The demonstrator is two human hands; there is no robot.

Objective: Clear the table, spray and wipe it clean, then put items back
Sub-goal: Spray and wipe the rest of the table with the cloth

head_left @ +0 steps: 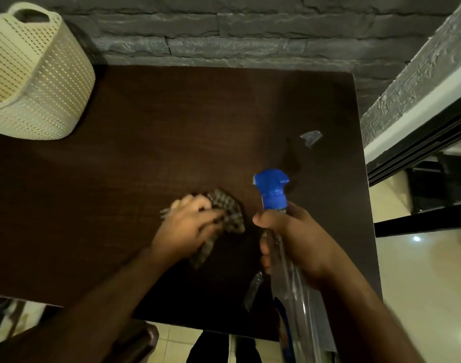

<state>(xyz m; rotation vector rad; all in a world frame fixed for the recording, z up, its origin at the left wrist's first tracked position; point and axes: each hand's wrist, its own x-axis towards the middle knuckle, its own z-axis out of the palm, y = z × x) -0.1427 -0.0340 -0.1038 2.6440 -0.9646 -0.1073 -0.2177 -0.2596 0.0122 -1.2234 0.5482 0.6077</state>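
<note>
Desk (172, 132) first: its dark top fills most of our view and looks nearly bare, so we judge the clearing step largely done. Near its middle our left hand (190, 226) presses a checked cloth (228, 214) flat against the wood, fingers curled over the fabric; the blur there keeps us from saying more about the grip. Just right of the cloth, our right hand (289, 244) is wrapped round the neck of a clear spray bottle (272, 189) with a blue head, held above the desk. Beyond the bottle a wet smear (293, 158) and a small scrap (311, 137) show, so spraying seems begun and wiping under way. A cream basket (35, 82) sits at the desk's far left corner. Putting items back is left.
</note>
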